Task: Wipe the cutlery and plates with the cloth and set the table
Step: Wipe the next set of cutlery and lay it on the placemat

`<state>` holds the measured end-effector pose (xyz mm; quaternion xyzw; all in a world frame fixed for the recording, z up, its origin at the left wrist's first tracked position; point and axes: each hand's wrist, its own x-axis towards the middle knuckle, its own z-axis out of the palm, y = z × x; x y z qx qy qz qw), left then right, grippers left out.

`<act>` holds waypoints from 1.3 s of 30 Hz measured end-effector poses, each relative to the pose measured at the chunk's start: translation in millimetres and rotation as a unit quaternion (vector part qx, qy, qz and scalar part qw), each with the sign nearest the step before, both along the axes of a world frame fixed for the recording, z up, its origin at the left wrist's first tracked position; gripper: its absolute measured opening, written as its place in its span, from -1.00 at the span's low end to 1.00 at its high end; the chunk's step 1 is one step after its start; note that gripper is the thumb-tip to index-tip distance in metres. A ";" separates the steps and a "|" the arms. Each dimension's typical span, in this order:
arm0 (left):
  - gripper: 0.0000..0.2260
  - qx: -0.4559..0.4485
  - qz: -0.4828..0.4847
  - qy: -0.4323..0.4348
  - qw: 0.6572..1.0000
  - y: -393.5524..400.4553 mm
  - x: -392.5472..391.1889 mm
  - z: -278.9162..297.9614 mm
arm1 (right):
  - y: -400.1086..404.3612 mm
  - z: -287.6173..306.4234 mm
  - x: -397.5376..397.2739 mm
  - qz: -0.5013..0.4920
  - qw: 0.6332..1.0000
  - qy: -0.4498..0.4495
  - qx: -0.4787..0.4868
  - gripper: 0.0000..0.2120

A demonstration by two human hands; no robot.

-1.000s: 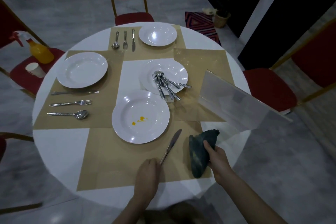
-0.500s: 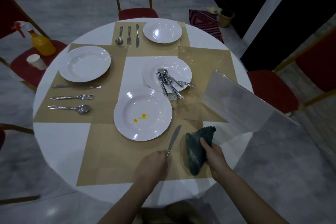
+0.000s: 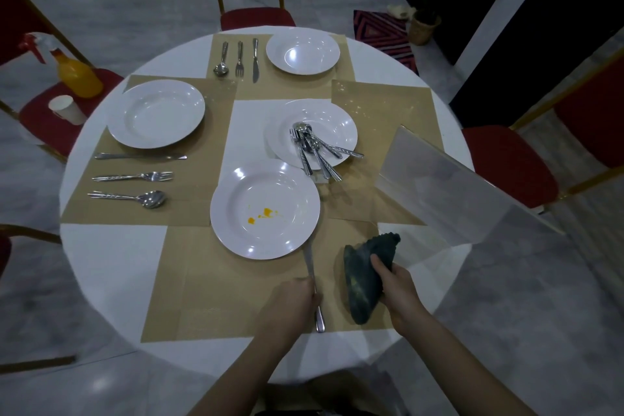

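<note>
My left hand (image 3: 291,300) touches a table knife (image 3: 313,284) lying on the near tan placemat (image 3: 216,287), just right of a white plate (image 3: 265,209) with orange stains. My right hand (image 3: 395,287) grips a dark green cloth (image 3: 363,275) over the mat's right edge. Behind, a second plate (image 3: 314,118) carries several loose spoons and forks (image 3: 315,152). Two clean plates sit at the left (image 3: 156,113) and far (image 3: 303,51) settings, each with a knife, fork and spoon laid beside it.
The round white table (image 3: 111,257) is ringed by red chairs (image 3: 506,162). A clear sheet (image 3: 449,189) leans over the right edge. An orange spray bottle (image 3: 76,73) and a paper cup (image 3: 66,109) stand on the left chair.
The knife has swung from slanting up to the right to lying nearly straight beside the stained plate, its handle toward me. My right hand has kept the cloth.
</note>
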<state>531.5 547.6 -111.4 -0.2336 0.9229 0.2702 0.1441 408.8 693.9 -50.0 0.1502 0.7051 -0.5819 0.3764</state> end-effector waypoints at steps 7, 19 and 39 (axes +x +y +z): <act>-0.90 -0.017 -0.003 -0.009 1.000 12.6 -19.1 10.7 | 2.4 0.5 -5.0 0.001 1.000 0.003 -0.002 -0.85; -0.81 0.021 0.048 0.009 0.999 11.1 -11.3 10.8 | 6.4 -3.2 -11.5 0.012 1.000 0.005 -0.001 -0.71; -0.77 0.058 0.136 0.161 0.976 -134.3 -100.2 93.4 | -115.9 41.5 -59.3 0.028 0.993 0.111 -0.035 -0.82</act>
